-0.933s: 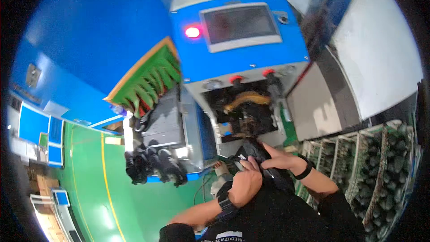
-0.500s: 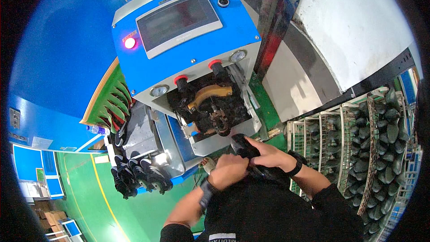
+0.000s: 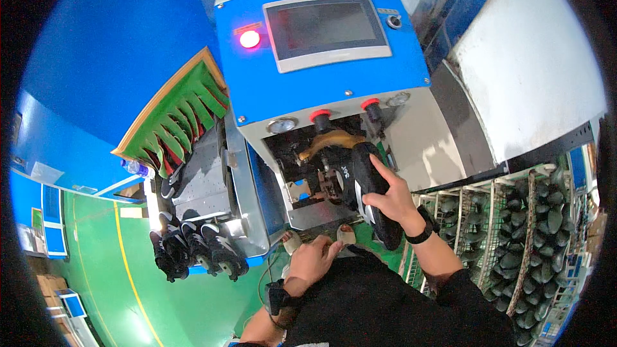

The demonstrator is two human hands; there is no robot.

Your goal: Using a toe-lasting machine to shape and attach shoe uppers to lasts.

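Note:
A black shoe with a white mark on its side stands tilted in front of the machine's opening. My right hand is closed round it, the thumb on the near side and the fingers along its upper part. Behind the shoe, inside the opening, are a curved yellow-brown bar and a dark metal clamp, partly covered by the shoe. My left hand is lower down in front of my body, apart from the shoe, with loosely bent fingers and nothing seen in it.
Above the opening is a blue machine panel with a dark screen and a lit red button. Several black-and-white shoes sit on a metal shelf at left, below green flaps. Racks of dark shoe lasts stand at right.
My right hand has lifted the shoe from near my body up to the machine's opening. My left hand has come away from it and moved lower. The view has shifted.

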